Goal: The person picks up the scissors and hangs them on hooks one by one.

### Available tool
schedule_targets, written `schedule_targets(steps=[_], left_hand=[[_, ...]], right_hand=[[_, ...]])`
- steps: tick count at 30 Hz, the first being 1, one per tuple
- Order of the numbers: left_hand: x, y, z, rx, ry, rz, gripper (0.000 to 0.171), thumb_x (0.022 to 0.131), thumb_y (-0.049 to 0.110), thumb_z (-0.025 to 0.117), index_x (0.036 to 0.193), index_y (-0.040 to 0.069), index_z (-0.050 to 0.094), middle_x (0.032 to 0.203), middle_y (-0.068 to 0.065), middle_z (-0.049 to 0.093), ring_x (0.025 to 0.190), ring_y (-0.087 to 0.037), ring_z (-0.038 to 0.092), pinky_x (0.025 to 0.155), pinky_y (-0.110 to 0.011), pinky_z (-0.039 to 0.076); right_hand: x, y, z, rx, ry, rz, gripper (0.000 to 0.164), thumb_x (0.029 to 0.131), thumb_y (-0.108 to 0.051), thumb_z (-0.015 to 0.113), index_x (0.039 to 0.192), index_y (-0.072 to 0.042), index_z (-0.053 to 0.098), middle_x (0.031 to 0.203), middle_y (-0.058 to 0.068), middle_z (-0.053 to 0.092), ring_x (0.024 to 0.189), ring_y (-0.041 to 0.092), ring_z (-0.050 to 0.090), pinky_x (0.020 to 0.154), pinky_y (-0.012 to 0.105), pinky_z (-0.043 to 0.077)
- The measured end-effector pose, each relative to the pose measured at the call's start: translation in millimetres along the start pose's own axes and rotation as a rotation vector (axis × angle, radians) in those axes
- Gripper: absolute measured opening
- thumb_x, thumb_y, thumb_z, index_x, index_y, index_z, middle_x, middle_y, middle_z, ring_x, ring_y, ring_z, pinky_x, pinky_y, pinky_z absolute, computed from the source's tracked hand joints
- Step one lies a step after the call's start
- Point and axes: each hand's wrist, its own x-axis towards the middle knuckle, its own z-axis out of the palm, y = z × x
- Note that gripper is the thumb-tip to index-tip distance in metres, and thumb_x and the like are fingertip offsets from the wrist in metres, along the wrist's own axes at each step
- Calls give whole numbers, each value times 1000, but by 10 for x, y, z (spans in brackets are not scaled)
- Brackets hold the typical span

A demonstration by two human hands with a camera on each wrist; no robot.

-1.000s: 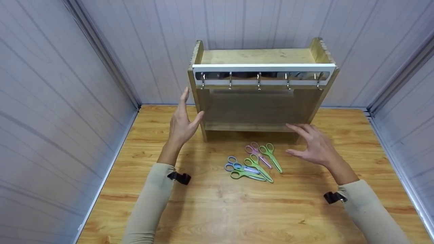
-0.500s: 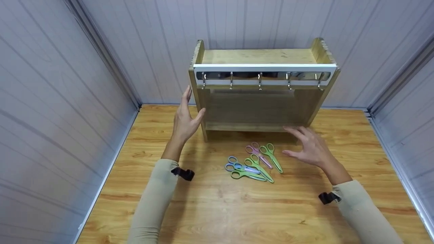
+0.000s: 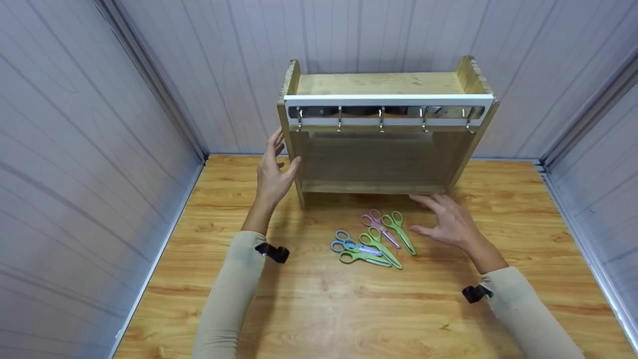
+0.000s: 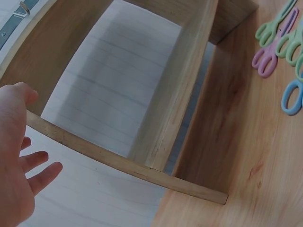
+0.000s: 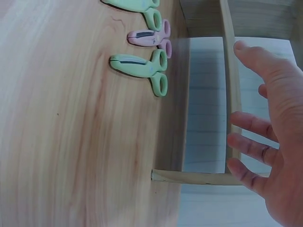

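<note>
A small wooden shelf (image 3: 379, 82) stands near the back wall, with a white hook strip (image 3: 361, 121) across its upper front. My left hand (image 3: 271, 182) is at the shelf's left side panel, fingers outside it and thumb near its front edge. Whether it touches the wood, I cannot tell. My right hand (image 3: 448, 222) hovers with spread fingers before the shelf's lower right corner, holding nothing. Left of it lie green scissors (image 3: 406, 239) and pink scissors (image 3: 389, 237). Blue scissors (image 3: 369, 250) overlap other green scissors (image 3: 388, 253) farther left.
Several metal hooks (image 3: 382, 119) hang bare along the strip. Pale panelled walls enclose the left (image 3: 75, 174), back (image 3: 239, 75) and right sides. The wood-grain tabletop (image 3: 324, 314) stretches in front of the scissors.
My left hand has shifted slightly right, up to the shelf's side panel. My right hand has moved left and a little nearer to me, closer to the scissors. Shelf and scissors stay put.
</note>
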Motion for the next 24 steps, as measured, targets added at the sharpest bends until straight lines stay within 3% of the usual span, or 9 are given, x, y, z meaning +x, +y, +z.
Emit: schedule_targets(steps=[5,13,18,24], left_hand=[[0,-6,18,-7,10,-9,74,105,16,76,171,10,43,172,-21,54,155,-45,61,108,-63,66],[-14,-23,53,-43,42,-2,72,104,13,77,168,8,47,168,-22,58,149,-46,65,100,-65,69],[-9,-37,68,-58,59,1,72,102,11,77,167,8,48,165,-22,62,144,-45,69,96,-61,71],[-3,-58,87,-68,53,-18,71,102,9,77,167,9,48,161,-22,64,140,-45,72,95,-58,72]], right_hand=[[-11,-11,44,5,-6,0,75,86,-38,97,152,-16,69,117,16,76,106,39,73,82,57,63],[-18,-30,112,-14,-55,13,74,88,-38,95,153,-15,69,116,17,75,103,38,71,80,54,63],[-19,-35,162,-24,-65,6,73,87,-39,96,152,-15,69,111,16,77,98,35,72,73,49,62],[-13,-54,215,0,-77,13,72,88,-34,96,151,-13,69,110,17,77,97,35,71,75,47,60]])
